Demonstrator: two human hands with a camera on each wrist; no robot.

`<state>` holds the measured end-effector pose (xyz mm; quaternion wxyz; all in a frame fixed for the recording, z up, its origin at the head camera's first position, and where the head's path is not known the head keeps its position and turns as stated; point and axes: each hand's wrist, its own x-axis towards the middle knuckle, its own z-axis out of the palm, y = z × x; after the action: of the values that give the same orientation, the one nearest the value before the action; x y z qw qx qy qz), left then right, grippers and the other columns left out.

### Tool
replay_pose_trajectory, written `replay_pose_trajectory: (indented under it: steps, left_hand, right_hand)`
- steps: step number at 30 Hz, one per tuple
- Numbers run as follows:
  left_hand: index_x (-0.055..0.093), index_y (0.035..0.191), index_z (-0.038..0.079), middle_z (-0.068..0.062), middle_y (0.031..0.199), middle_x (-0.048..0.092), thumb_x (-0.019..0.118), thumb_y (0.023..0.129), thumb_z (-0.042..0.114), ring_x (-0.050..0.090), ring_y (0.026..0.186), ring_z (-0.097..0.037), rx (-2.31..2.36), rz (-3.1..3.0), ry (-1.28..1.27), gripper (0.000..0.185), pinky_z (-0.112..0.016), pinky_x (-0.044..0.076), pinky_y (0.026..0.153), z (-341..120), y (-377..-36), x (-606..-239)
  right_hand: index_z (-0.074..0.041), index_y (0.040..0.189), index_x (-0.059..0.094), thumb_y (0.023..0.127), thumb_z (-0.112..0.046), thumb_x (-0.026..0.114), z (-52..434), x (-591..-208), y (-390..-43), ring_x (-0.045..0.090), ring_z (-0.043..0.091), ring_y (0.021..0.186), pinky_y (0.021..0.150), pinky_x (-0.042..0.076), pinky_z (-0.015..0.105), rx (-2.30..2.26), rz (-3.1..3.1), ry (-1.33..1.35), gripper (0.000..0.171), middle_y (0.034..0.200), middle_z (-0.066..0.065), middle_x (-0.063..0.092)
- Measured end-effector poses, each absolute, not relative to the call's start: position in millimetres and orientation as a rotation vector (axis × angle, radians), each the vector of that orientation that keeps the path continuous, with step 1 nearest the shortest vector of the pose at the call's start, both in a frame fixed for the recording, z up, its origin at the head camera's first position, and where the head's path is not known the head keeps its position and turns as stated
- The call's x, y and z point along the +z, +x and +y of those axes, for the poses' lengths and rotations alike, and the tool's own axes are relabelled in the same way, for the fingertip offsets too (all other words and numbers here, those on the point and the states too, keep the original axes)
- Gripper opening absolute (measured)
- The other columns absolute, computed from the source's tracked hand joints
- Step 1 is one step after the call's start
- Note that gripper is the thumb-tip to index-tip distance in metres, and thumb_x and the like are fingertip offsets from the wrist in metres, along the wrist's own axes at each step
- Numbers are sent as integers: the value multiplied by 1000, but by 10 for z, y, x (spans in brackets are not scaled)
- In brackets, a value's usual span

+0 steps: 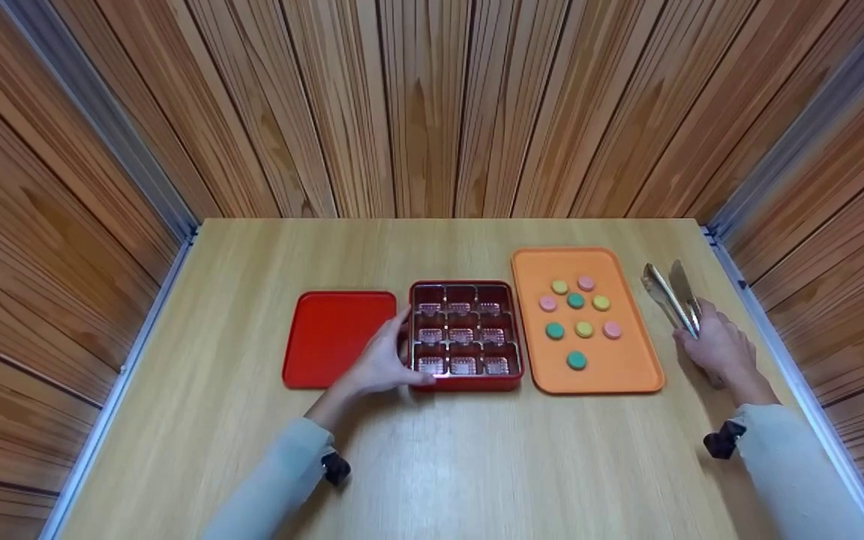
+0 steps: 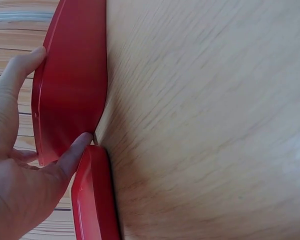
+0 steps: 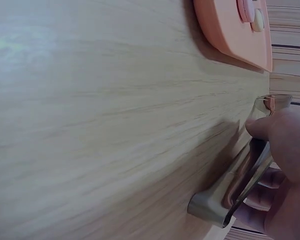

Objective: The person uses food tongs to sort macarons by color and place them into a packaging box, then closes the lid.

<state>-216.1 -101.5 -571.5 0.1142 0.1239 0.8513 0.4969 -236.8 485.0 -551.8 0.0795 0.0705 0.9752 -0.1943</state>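
A red box (image 1: 516,330) with several empty compartments sits mid-table. My left hand (image 1: 383,360) rests against its left side, fingers fairly straight along the wall and thumb at the near corner. The left wrist view shows the box wall (image 2: 70,85) with the thumb (image 2: 77,150) at its corner. Metal tongs (image 1: 670,294) lie at the right, and my right hand (image 1: 709,345) grips their handle end. In the right wrist view the thumb (image 3: 270,127) lies over the tongs (image 3: 235,192), with fingers curled beneath.
A red lid (image 1: 338,337) lies flat left of the box, its rim (image 2: 92,200) near my thumb. Between box and tongs, an orange tray (image 1: 627,360) carries several coloured macarons (image 1: 575,301). Wooden walls enclose the table on three sides.
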Motion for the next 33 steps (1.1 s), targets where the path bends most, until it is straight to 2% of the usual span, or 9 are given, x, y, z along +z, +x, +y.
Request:
replay_pose_trajectory:
  steps: [5,12,16,19,21,24,27,29,33]
  left_hand:
    - [21,180,8,-27,173,45,105,74,27,43,162,-46,1459,2503,365,136,-67,32,140,-1019,-2151,-5720]
    - [22,180,7,-29,173,44,104,73,27,46,160,-46,1475,2489,358,136,-66,34,139,-1005,-2136,-5714]
    - [22,180,7,-29,174,43,105,72,26,45,161,-47,1482,2488,354,138,-66,32,140,-1004,-2136,-5716]
    - [22,180,7,-30,174,43,105,71,25,44,162,-48,1490,2488,346,139,-67,32,139,-1004,-2131,-5716]
    - [22,180,7,-29,174,43,106,71,25,44,162,-48,1496,2486,344,139,-67,32,139,-1004,-2129,-5716]
    - [21,180,7,-29,173,44,105,72,25,44,162,-47,1495,2483,348,138,-66,31,140,-1003,-2130,-5717]
    - [21,180,7,-29,172,44,105,72,26,45,161,-46,1489,2488,353,139,-66,32,140,-1008,-2129,-5715]
    - [20,180,7,-28,171,45,105,72,26,46,160,-46,1483,2493,355,139,-66,33,139,-1006,-2130,-5723]
    - [21,180,8,-28,170,46,105,71,26,48,158,-46,1475,2503,354,139,-68,35,138,-1001,-2133,-5730]
  right_hand:
    - [7,174,15,113,-37,60,4857,-5522,-2371,59,52,105,74,51,47,-611,2897,226,87,138,39,51]
    - [-2,177,15,118,-44,46,4902,-5514,-2351,55,71,126,88,51,78,-541,2936,170,78,151,51,45]
    - [-5,180,5,119,-55,39,4932,-5455,-2365,49,70,132,96,48,79,-558,2855,177,85,160,52,37]
    - [-6,180,5,118,-59,39,4944,-5402,-2377,48,68,131,96,47,76,-559,2834,179,88,162,51,36]
    - [-4,179,10,118,-58,41,4943,-5367,-2380,52,63,124,91,49,69,-563,2844,176,88,155,48,44]
    - [3,175,21,118,-55,45,4938,-5325,-2382,61,49,100,76,49,54,-560,2873,184,85,123,38,60]
    - [10,167,31,117,-49,48,4937,-5297,-2388,57,32,76,63,42,40,-574,2888,202,80,92,18,57]
    - [13,163,34,115,-45,50,4943,-5282,-2387,55,27,68,59,41,37,-584,2890,210,77,84,12,53]
    - [15,159,37,114,-39,52,4958,-5267,-2382,54,26,65,58,42,36,-593,2899,198,72,81,10,54]
